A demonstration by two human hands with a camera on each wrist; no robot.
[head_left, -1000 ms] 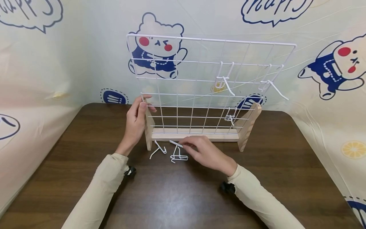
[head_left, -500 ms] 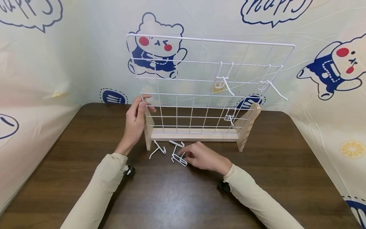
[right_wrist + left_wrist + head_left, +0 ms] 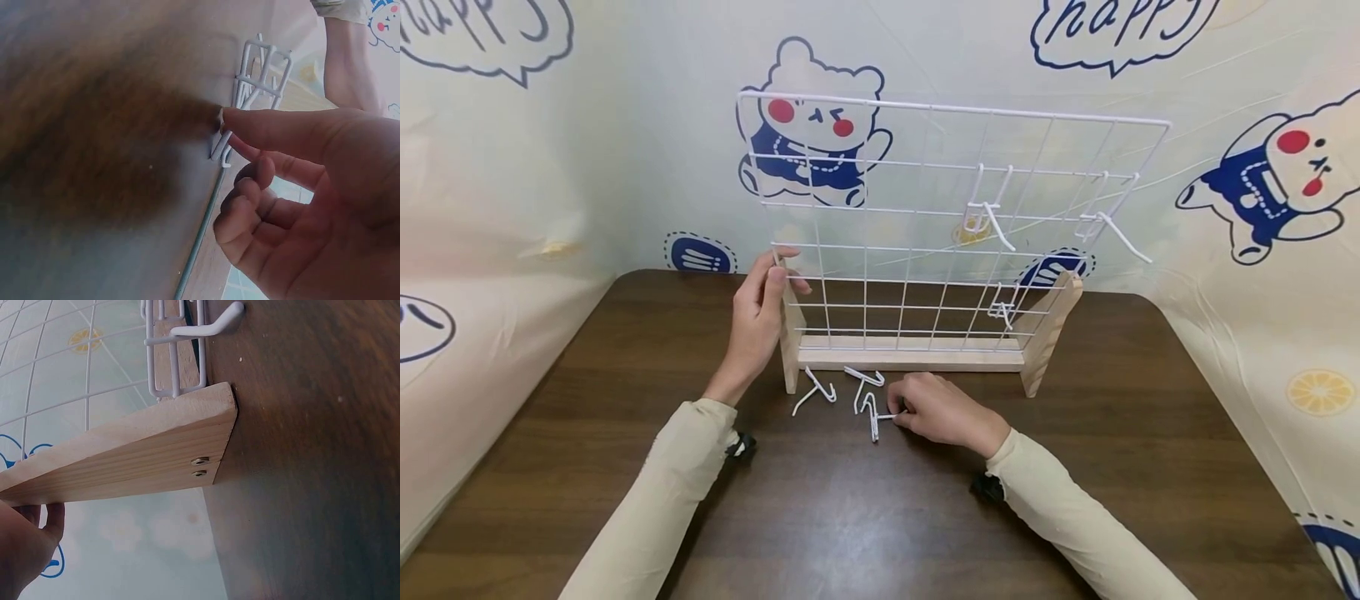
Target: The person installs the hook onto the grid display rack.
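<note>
My left hand (image 3: 758,312) grips the upper end of the left wooden side support (image 3: 125,453) of a stand that carries a white wire grid panel (image 3: 887,246). My right hand (image 3: 943,410) is low over the table in front of the stand, thumb and index finger pinching the prong of a white wire hook (image 3: 873,419). In the right wrist view that hook (image 3: 265,72) extends past the fingertips, its looped frame pointing away from the hand. Just left of it, two more white hooks lie on the tabletop: one hook (image 3: 863,379) close by, another hook (image 3: 816,390) beside the left support.
Three hooks hang on the grid's right half: an upper hook (image 3: 988,212), a far-right hook (image 3: 1108,221) and a lower hook (image 3: 1002,310). A wooden crossbar (image 3: 910,357) joins the left support to the right support (image 3: 1052,333). Behind the dark wooden table (image 3: 850,517) hangs a printed cloth (image 3: 647,150).
My right hand has moved from beside the hooks to pinch one by its prong. That hook has turned and come away from the hook next to it. My left hand stays on the support.
</note>
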